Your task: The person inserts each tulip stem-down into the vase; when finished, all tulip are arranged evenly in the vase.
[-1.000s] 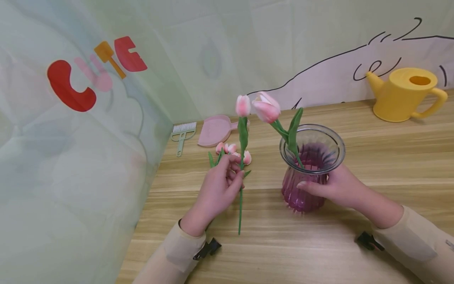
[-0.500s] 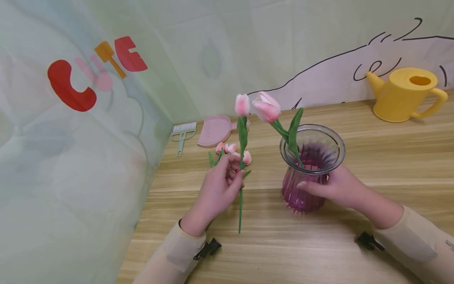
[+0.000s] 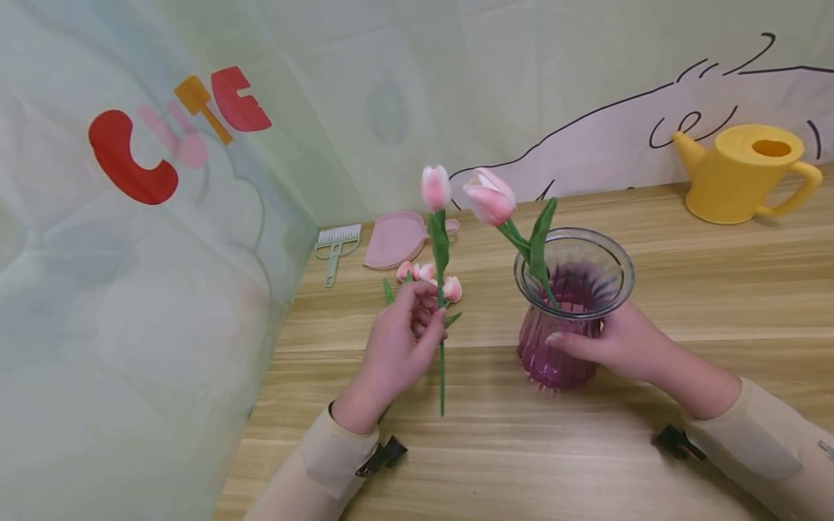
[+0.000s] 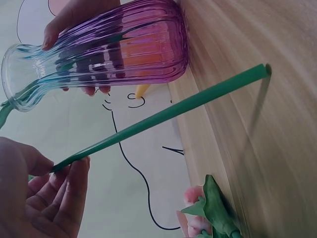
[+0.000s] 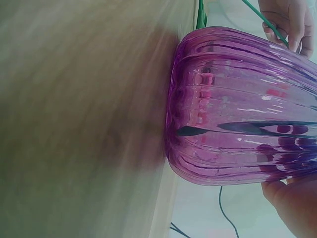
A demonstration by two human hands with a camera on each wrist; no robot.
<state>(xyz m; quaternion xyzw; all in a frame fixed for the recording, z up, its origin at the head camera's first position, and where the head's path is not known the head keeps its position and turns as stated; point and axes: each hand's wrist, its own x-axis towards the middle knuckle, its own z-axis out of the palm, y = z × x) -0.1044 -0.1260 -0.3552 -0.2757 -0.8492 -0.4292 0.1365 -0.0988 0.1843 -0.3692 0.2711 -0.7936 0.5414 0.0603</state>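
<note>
Left hand (image 3: 399, 347) pinching tulip (image 3: 439, 242), gap, right hand (image 3: 615, 346) holding vase (image 3: 554, 365) below rim (image 3: 573, 315)

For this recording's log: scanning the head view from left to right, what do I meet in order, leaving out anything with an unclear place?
Red letter C → green brush → held tulip → purple vase → yellow watering can. I left out the pink dustpan, whose handle runs behind the held tulip.
</note>
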